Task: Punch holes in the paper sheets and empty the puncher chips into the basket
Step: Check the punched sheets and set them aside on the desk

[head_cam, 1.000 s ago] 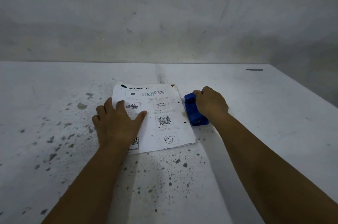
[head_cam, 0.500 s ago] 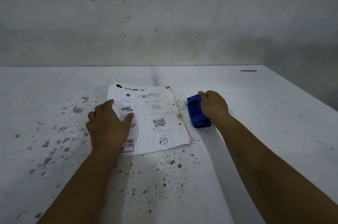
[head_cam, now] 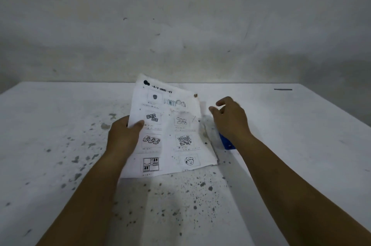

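Observation:
My left hand (head_cam: 124,137) pinches the left edge of the printed paper sheets (head_cam: 170,131) and holds them lifted, tilted up off the table. The sheets carry small black drawings and text. To their right, my right hand (head_cam: 230,119) hovers with fingers apart, holding nothing, close to the sheets' right edge. Under that hand only a corner of the blue hole puncher (head_cam: 226,143) shows on the table. No basket is in view.
The white table (head_cam: 60,155) is speckled with dark spots, mostly at the left and in front of me. A grey wall (head_cam: 180,24) rises right behind its far edge. A short dark mark (head_cam: 283,89) lies at the far right.
My left hand went from pressing flat on the sheets to gripping their left edge and raising them. My right hand let go of the blue puncher and lifted above it, fingers spread.

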